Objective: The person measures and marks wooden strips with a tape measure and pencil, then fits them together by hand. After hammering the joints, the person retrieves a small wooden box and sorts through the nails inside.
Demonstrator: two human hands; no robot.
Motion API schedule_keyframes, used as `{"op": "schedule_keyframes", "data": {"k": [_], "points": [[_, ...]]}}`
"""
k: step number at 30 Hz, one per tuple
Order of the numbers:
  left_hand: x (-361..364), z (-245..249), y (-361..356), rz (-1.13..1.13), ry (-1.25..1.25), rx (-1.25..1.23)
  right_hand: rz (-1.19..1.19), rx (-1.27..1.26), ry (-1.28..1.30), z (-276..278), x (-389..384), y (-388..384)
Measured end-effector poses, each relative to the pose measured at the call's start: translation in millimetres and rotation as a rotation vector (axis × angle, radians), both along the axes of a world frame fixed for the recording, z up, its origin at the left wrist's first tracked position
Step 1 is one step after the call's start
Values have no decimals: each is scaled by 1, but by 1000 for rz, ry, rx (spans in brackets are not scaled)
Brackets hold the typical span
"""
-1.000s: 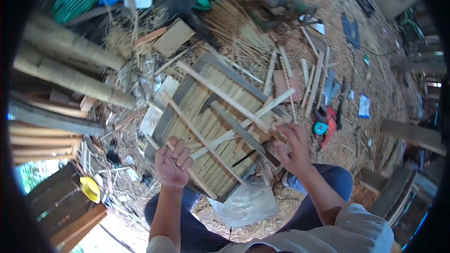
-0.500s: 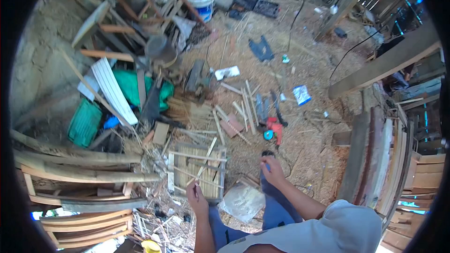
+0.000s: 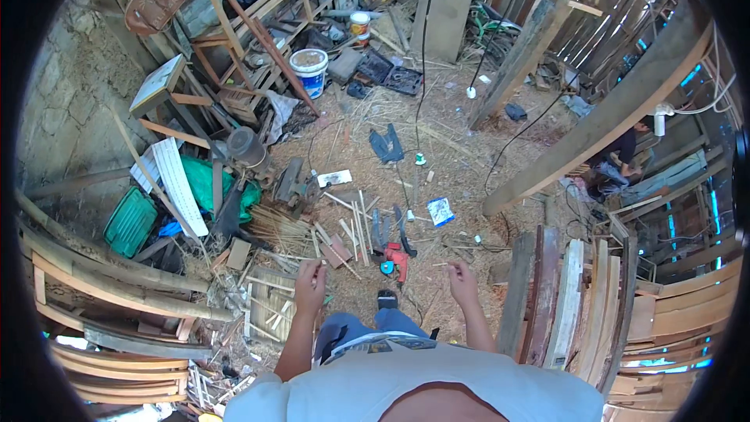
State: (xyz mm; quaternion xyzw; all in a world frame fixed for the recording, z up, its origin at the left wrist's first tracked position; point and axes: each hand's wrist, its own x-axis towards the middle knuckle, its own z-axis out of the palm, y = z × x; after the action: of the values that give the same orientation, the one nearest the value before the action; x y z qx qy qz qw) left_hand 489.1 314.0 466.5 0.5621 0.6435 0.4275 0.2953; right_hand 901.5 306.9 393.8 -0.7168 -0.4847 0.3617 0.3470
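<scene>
My left hand (image 3: 310,277) is raised before my body with its fingers pinched together. What it holds, if anything, is too small to make out. Farther right, my right hand (image 3: 462,280) is closed on a short pale stick (image 3: 442,264), whose tip points left. Below and left of my left hand lies a wooden frame with slats (image 3: 269,305), partly hidden by my arm. A red power drill (image 3: 397,259) rests on the floor between my hands, beyond my shoe (image 3: 387,298). Thin wooden strips (image 3: 359,230) are scattered past the drill.
Curved wooden pieces (image 3: 125,297) are stacked at left, and boards (image 3: 562,297) stand at right. A wooden post (image 3: 601,137) slants across the right side. Another person (image 3: 617,156) sits behind it. A white-and-blue bucket (image 3: 309,78) and a green crate (image 3: 129,223) stand among scrap.
I have risen from low down, and the view has shifted. My left hand has left the slatted frame. Both hands are now raised apart, and a person has come into view at right.
</scene>
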Motion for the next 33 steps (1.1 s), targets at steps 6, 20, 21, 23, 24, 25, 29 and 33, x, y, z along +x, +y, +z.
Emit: {"op": "schedule_keyframes", "data": {"k": [6, 20, 21, 23, 24, 25, 29, 33], "points": [[-49, -23, 17, 171, -10, 43, 127, -135, -136, -7, 41, -3], [-94, -67, 223, 217, 86, -188, 684, -205, 82, 28, -96, 348], [-102, -70, 261, 157, 84, -263, 723, -170, 92, 50, -122, 392], [-111, -109, 345, 107, 29, -219, 761, -85, 112, 75, -156, 477], [-120, -132, 391, 87, 9, -188, 760, -32, 128, 81, -174, 523], [-123, -153, 436, 68, 13, -218, 766, 25, 141, 82, -190, 576], [-137, -150, 648, 21, 204, -256, 526, -88, 231, 18, -212, 745], [-120, -102, 820, -36, -152, -190, 372, -100, 148, 31, -238, 845]]}}
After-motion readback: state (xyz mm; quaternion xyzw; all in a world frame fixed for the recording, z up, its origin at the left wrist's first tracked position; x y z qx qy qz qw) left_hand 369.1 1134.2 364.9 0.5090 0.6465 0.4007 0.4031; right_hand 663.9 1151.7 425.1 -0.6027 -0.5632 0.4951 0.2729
